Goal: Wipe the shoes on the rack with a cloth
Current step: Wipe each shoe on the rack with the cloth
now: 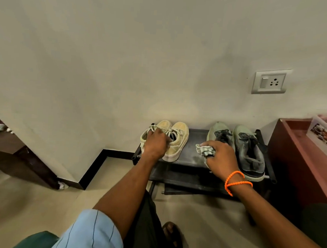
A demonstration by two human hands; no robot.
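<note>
- Left hand (pixel 155 142) rests on the cream shoes (pixel 174 141) on the rack (pixel 193 159), fingers curled over the laces, likely steadying them.
- Right hand (pixel 220 156) holds the cloth (pixel 204 149), fingers bunched round it, ready to wipe beside the green shoes (pixel 251 152).

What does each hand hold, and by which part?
Right hand grips the bunched cloth at its middle. Left hand grasps the cream shoes at their openings.

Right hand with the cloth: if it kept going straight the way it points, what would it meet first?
Probably the inner green-grey shoe, just beyond the right hand gripping the cloth; contact is unclear. The wall lies behind.
</note>
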